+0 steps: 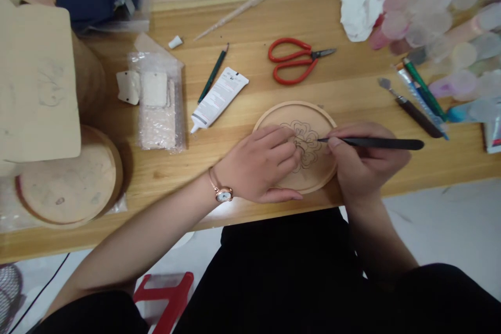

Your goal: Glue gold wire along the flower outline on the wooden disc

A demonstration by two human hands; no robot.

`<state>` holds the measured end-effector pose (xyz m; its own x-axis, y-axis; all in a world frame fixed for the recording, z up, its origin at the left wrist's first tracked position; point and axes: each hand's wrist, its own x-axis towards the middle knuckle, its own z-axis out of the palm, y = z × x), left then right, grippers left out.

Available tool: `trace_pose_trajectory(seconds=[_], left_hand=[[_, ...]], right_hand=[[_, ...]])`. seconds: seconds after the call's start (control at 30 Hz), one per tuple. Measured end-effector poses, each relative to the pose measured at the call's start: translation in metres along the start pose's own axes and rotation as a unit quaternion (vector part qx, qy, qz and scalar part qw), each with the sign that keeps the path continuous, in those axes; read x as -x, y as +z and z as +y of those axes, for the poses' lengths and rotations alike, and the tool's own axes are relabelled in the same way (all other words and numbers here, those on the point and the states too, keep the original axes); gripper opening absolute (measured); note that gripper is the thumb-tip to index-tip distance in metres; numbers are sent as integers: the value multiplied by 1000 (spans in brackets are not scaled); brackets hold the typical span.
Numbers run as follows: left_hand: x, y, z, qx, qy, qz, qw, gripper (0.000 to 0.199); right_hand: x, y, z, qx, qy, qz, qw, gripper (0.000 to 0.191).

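A round, pale wooden plate (274, 118) with a raised rim lies near the table's front edge. On it is a dark line drawing of a flower (309, 135). My left hand (270, 164) rests across the plate's left side, fingers bent over the drawing and thumb stretched away; the fingers cover part of the flower. My right hand (362, 164), at the plate's right rim, is closed around black tweezers (383, 143). Their tips point left and reach the flower's right side. Whether anything is between the tips is too small to tell.
Red-handled scissors (293, 61), a white tube (219, 98) and a dark green pencil (213, 73) lie behind the plate. A palette knife (415, 112), brushes (425, 86) and several paint bottles (438, 21) are to the right. Leftward are bagged pieces (158, 120) and another round plate (117, 167).
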<state>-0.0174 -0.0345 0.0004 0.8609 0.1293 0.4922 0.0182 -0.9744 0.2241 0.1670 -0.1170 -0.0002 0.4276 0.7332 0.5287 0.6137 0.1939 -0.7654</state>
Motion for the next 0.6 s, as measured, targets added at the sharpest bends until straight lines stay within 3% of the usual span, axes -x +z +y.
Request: trace_pose_trajectory(seconds=[0.27,0.6], left_hand=[[-2,1,-1,-3,6,15,1000,62],[-2,1,0,-1,5,13,1000,59]], right_hand=[[-1,-3,0,-9,-21,-33,999,17],[-1,-3,0,3,-18,-102,995,12]])
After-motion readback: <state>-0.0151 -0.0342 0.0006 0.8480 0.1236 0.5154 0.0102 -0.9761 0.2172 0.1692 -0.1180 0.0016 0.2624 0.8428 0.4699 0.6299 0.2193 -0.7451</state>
